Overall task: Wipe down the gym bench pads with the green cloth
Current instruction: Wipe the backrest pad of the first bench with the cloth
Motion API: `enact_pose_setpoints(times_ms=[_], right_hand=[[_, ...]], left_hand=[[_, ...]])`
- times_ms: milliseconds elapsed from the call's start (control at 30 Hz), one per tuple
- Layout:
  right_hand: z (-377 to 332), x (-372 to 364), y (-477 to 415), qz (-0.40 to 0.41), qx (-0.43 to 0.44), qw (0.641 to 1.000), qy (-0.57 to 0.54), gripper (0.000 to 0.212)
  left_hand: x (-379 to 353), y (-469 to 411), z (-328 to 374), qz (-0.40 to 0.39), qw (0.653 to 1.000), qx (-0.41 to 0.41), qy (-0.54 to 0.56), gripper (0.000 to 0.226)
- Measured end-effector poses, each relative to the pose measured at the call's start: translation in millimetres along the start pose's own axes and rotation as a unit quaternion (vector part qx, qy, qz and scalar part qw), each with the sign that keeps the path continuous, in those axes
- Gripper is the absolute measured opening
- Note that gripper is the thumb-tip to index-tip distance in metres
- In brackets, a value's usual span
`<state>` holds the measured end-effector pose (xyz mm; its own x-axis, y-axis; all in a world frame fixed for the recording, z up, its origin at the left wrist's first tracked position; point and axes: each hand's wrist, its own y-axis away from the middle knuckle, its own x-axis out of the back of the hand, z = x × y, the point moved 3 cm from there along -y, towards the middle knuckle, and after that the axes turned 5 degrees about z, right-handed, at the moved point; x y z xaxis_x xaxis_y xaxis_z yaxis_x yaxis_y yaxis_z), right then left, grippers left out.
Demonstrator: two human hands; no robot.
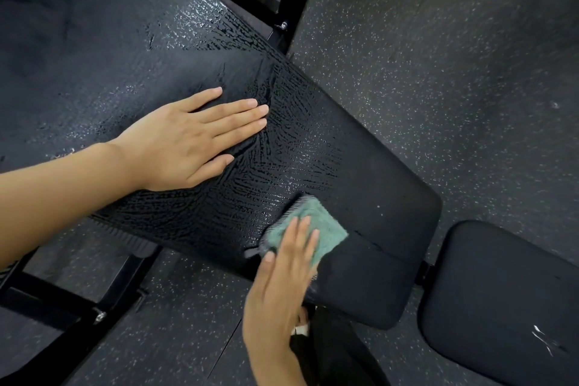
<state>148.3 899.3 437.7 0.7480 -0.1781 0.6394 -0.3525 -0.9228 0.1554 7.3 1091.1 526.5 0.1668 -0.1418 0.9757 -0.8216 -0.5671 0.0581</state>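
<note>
Head view, looking down. At the lower left, a black steel frame tube (47, 301) with a silver bolt (99, 316) passes under the long black textured vinyl bench pad (125, 56), the surface, which runs diagonally from the upper left corner to a rounded end at the lower right.

The left hand (185, 141) lies palm down near the middle of the surface. Its fingers (238, 113) are straight and close together, flat against the vinyl and holding nothing. Glistening wet streaks (282, 147) cover the surface around and to the right of this hand; the rounded end beyond them looks matt.

The green terry cloth with a grey stitched edge (326, 229) lies folded on the surface near its near long edge, towards the rounded end. The right hand (282, 285) reaches in from the bottom and presses on the cloth, fingers (305, 238) extended and slightly spread over it, not curled round it; the hand is somewhat blurred.

At the lower right, a smaller black rounded seat pad (501, 291) sits just beyond the end of the surface, apart from it, with white scuff marks (542, 338) near its right edge. A dark speckled rubber floor (438, 72) lies beneath.
</note>
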Motion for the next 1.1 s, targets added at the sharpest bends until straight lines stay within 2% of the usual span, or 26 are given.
enact_pose_setpoints(times_ms=[133,233,667,833,1100], right_hand=[[-21,-8,19,-0.065,0.142,0.987,0.040,0.052],[-13,-5,11,-0.077,0.178,0.978,0.079,0.051],[-14,17,-119,-0.036,0.103,0.993,0.035,0.055],[-14,18,-96,-0.053,0.116,0.991,0.035,0.054],[11,17,-18,-0.107,0.180,0.973,0.096,0.052]], left_hand=[[0,-1,1,0.000,1.000,0.007,-0.001,0.064],[0,-1,2,0.000,1.000,0.014,-0.004,0.063],[1,-5,6,0.000,0.999,0.038,-0.011,0.064],[1,-8,8,0.001,0.999,0.049,-0.006,0.064],[0,-12,9,-0.001,0.998,0.057,-0.006,0.065]])
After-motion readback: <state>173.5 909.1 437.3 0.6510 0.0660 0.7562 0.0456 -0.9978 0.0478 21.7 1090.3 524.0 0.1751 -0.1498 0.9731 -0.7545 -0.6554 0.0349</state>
